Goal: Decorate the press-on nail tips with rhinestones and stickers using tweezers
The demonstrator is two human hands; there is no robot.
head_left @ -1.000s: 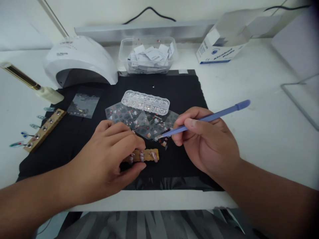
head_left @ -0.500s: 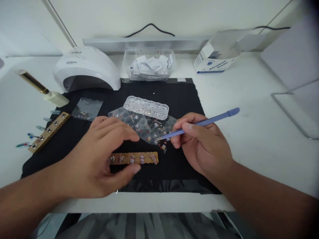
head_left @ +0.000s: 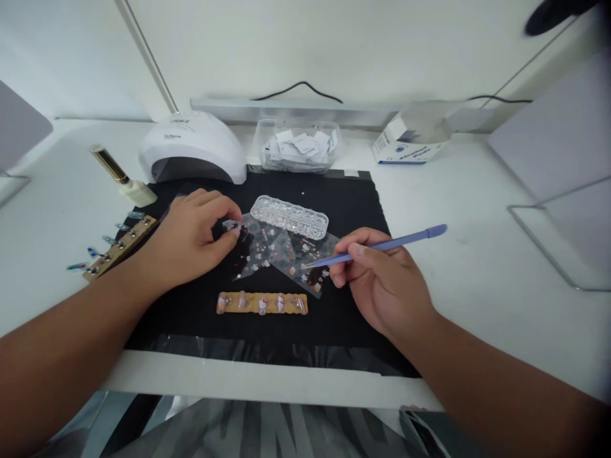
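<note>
My right hand (head_left: 382,273) is closed on a purple pen-like tool (head_left: 396,242), its thin tip over the clear sticker sheets (head_left: 296,254) printed with small figures. At the left edge of these sheets is my left hand (head_left: 200,235), thumb and index finger apart, with nothing visible between them. Just behind the sheets lies a clear case (head_left: 289,216) of small sparkly pieces. Nearer the front, a tan strip (head_left: 252,303) holds several decorated nail tips. A second tan strip (head_left: 119,248) with nail tips stands beyond my left forearm.
On the black mat (head_left: 334,324) stands a cream bottle (head_left: 138,193) at the left. Along the back are a white lamp (head_left: 200,140), a clear bin of packets (head_left: 298,149) and an open alcohol pad box (head_left: 410,143).
My left hand has moved back and left, from over the front strip to the sheets' left edge, uncovering the strip. The view has shifted slightly. My right hand still holds the tool.
</note>
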